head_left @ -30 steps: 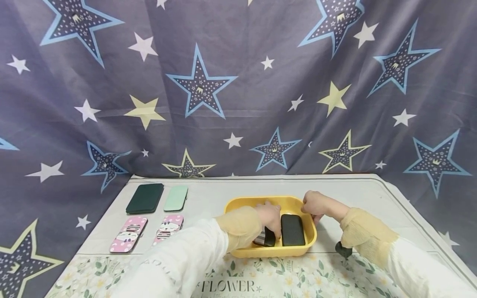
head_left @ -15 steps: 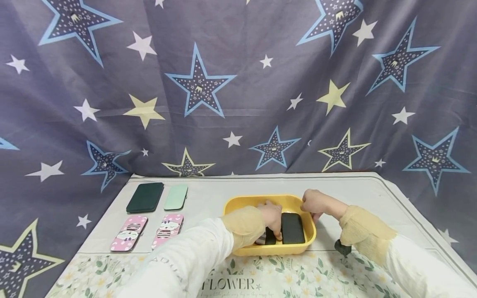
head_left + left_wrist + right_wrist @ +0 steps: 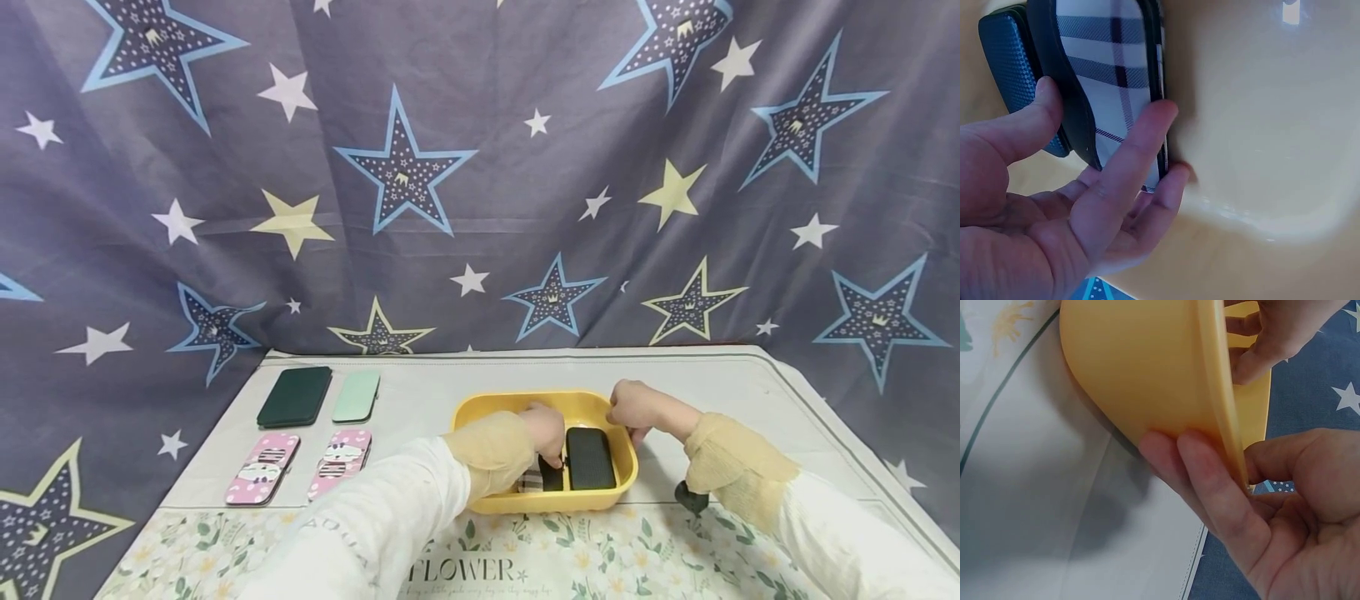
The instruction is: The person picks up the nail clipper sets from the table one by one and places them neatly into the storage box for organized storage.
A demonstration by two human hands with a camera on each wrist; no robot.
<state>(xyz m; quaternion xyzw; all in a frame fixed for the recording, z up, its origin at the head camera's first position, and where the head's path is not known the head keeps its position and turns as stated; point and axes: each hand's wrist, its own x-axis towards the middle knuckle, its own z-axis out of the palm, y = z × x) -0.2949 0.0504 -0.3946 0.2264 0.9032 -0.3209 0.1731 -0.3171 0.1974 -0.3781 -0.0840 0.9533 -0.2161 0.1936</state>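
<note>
A yellow plastic bin (image 3: 543, 502) stands on the table with two flat cases inside. My left hand (image 3: 542, 431) reaches into it; in the left wrist view that hand (image 3: 1085, 212) holds a plaid case with a black flap (image 3: 1107, 81), thumb on one long edge and fingers on the other. Beside it lies a black textured case (image 3: 591, 458), also visible as a dark case (image 3: 1013, 69) past the thumb. My right hand (image 3: 637, 410) grips the bin's right rim; in the right wrist view the hand (image 3: 1272, 519) pinches that rim between thumb and fingers.
To the left lie a dark green case (image 3: 294, 397), a mint case (image 3: 356, 397) and two pink cat-print cases, the outer pink case (image 3: 262, 470) and the inner pink case (image 3: 339, 463). A floral mat (image 3: 600, 550) covers the front. A star-patterned curtain (image 3: 480, 192) hangs behind.
The left hand's fingers have drawn in around the plaid case, and more of the plaid shows in the bin. The right hand stays on the rim.
</note>
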